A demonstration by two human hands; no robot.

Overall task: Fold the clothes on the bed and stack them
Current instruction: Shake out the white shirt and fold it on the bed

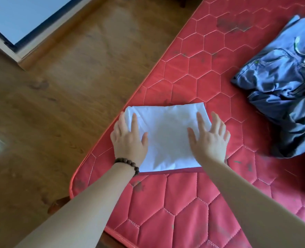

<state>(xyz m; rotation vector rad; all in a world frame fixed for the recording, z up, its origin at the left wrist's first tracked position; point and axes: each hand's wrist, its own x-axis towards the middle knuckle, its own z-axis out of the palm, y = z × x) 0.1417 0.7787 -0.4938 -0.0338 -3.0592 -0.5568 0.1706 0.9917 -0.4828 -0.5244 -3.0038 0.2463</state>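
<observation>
A white garment (166,138), folded into a flat rectangle, lies near the left edge of the red quilted mattress (189,203). My left hand (129,138), with a bead bracelet at its wrist, rests flat on the garment's left part, fingers straight. On the right part, my right hand (209,136) lies with its fingers spread and straight. A crumpled blue-grey garment (280,90) with a pale drawstring lies unfolded at the right of the mattress, well apart from both hands.
A wooden floor (58,104) runs along the mattress's left edge. A pale door or window frame (14,42) stands at the far left. Bare red mattress shows between the two garments and in front of the white one.
</observation>
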